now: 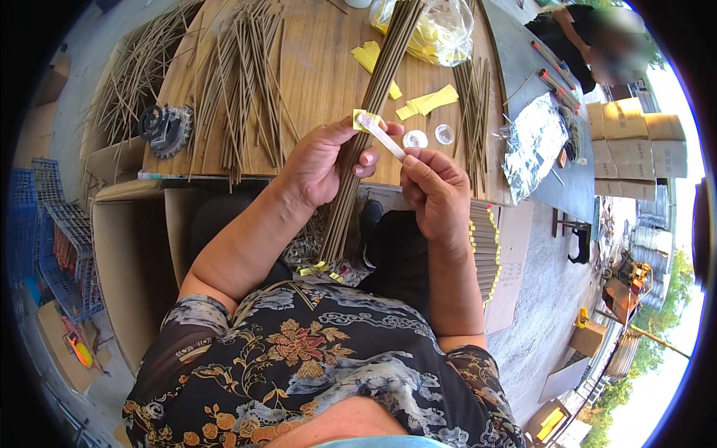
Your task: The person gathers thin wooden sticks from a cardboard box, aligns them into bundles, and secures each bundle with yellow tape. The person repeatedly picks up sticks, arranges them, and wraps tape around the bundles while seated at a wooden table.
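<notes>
My left hand (323,160) is wrapped round a bundle of long thin brown sticks (388,60), which look like incense sticks. The bundle leans, its top over the table and its lower end down by my lap. A small yellow paper piece (357,125) lies against the bundle by my left thumb. My right hand (439,190) pinches one end of a flat white strip (387,139); its other end touches the yellow paper. Whether the strip is tape or a stiff tool I cannot tell. Yellow paper strips (428,102) lie on the table beyond, close to a small round white container (415,140).
Loose sticks (246,82) cover the left of the wooden table (310,67), beside a metal gear part (168,133). A clear plastic bag (441,33) lies at the back. Silver foil (534,149) is at the right. An open cardboard box (138,261) stands left below; another person (567,37) is far right.
</notes>
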The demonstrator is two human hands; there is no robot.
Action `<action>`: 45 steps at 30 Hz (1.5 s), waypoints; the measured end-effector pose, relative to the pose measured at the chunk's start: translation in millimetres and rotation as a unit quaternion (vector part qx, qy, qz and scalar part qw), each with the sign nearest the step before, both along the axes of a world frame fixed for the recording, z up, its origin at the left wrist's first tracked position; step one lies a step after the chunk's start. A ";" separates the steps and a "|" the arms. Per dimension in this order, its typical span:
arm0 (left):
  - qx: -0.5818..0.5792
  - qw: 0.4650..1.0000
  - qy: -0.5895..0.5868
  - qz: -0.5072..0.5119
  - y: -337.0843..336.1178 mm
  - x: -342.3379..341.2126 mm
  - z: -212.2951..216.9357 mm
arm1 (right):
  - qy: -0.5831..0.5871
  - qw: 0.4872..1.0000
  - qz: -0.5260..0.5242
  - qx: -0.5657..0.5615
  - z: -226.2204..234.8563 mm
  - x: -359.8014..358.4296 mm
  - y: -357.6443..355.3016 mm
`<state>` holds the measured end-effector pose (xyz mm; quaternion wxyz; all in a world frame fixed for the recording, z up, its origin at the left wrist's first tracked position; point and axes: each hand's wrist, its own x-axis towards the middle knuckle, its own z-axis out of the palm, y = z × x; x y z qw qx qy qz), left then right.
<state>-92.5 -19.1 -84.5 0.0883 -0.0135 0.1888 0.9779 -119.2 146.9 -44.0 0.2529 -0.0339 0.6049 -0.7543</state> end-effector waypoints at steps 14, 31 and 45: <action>-0.007 1.000 0.012 0.013 -10.1 8.9 10.3 | 0.024 1.000 0.013 0.003 7.1 7.8 -11.4; -0.001 1.000 -0.006 0.019 -12.3 10.9 20.6 | 0.157 0.987 -0.021 0.039 12.4 16.9 -12.1; -0.025 0.999 -0.004 0.027 -15.2 8.4 13.1 | 0.513 0.819 -0.020 0.257 18.6 21.5 -10.0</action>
